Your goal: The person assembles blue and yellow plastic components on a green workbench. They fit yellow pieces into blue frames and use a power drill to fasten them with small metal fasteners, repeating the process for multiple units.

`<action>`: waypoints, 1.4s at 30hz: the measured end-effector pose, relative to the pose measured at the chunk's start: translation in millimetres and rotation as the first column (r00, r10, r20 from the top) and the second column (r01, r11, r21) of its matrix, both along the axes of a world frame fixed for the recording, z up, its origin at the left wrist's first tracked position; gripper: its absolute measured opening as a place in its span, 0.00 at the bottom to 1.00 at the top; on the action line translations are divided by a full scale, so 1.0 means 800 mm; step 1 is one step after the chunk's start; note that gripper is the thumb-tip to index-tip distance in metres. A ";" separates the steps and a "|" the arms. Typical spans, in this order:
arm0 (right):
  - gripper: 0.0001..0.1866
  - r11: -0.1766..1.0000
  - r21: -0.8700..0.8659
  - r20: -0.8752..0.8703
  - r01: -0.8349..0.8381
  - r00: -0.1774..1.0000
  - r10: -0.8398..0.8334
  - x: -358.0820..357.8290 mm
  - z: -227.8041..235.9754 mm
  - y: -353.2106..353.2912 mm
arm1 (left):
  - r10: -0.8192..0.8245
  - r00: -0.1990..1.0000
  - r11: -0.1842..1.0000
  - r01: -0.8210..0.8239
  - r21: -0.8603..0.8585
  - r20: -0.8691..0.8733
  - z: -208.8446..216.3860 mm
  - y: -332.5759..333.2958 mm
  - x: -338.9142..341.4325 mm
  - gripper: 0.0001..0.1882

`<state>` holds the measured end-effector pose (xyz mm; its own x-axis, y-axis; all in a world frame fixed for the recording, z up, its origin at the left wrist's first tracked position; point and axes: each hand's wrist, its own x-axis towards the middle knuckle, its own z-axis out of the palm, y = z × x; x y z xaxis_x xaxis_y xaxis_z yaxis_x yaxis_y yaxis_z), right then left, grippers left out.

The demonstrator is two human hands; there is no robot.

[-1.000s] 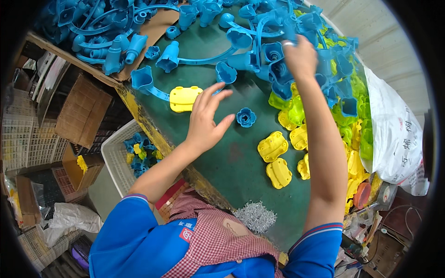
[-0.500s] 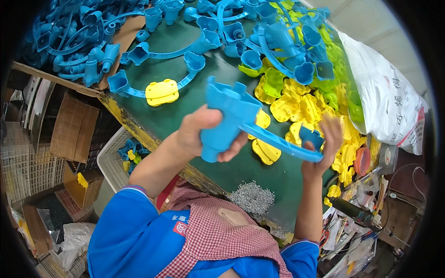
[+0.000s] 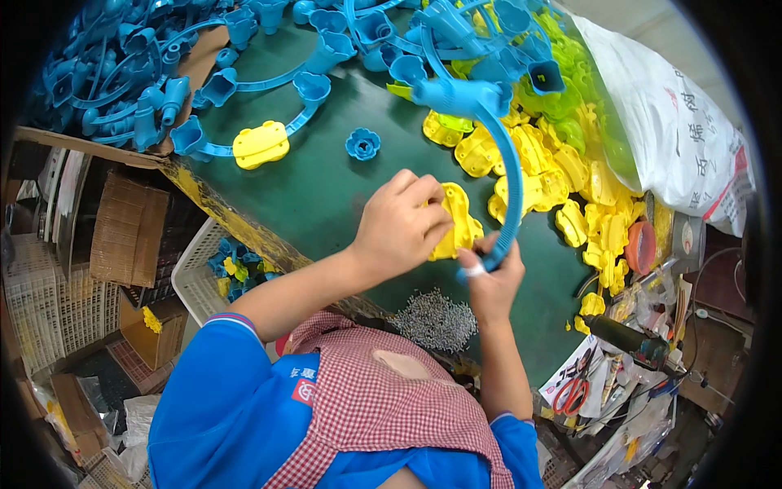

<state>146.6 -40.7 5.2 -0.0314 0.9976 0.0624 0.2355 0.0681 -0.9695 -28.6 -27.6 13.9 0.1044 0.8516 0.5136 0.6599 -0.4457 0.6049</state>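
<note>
My right hand [image 3: 495, 279] grips the near end of a curved blue plastic arm [image 3: 515, 183]. A white band shows on its thumb. At the far end of the arm is a blue tubular socket [image 3: 456, 95], slightly blurred, over the table. My left hand [image 3: 401, 222] is closed, its bent fingertips against the edge of a yellow moulded plastic piece [image 3: 461, 218]. Whether the fingers hold that piece or something smaller is hidden. A blue flower-shaped cup [image 3: 362, 144] stands beyond the left hand. Nearer me lies a heap of small metal screws [image 3: 436, 320].
Blue plastic parts [image 3: 122, 73] pile up at the far left. Yellow pieces [image 3: 603, 183] and lime-green pieces [image 3: 562, 98] heap up on the right beside a white sack [image 3: 652, 114]. Red-handled scissors [image 3: 572, 394] and a power screwdriver [image 3: 627, 341] lie at the right; a white crate [image 3: 189, 277] stands left.
The blue part has gone from both hands to my right hand alone and swung round, socket end away from me. My left hand has let go of it and come to the yellow piece.
</note>
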 end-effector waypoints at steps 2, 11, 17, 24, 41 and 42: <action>0.16 1.000 -0.007 -0.056 0.025 0.998 -0.025 -0.011 -0.001 0.002 | 0.007 0.998 1.000 -0.008 0.006 0.064 0.007 -0.010 0.003 0.08; 0.15 0.963 0.248 0.091 -0.103 0.992 0.083 -0.021 0.006 -0.006 | 0.351 -0.083 0.865 0.410 -0.289 0.933 -0.001 -0.034 0.022 0.20; 0.15 0.894 0.364 0.428 -0.262 0.899 0.090 -0.045 -0.016 -0.023 | 0.364 -0.113 0.887 0.346 -0.306 0.925 0.016 -0.034 0.020 0.25; 0.21 0.909 0.006 -0.154 -0.417 0.897 0.413 -0.056 0.006 -0.021 | 0.188 -0.297 0.885 0.464 -0.030 0.936 0.037 -0.053 0.000 0.30; 0.08 0.787 0.436 0.669 -0.437 0.742 0.041 -0.135 -0.021 0.241 | 0.429 -0.021 0.853 0.338 -0.397 0.903 -0.001 -0.077 -0.083 0.14; 0.08 0.760 0.456 0.654 -0.464 0.754 0.068 -0.131 -0.020 0.241 | 0.452 -0.011 0.844 0.330 -0.424 0.892 -0.001 -0.077 -0.084 0.12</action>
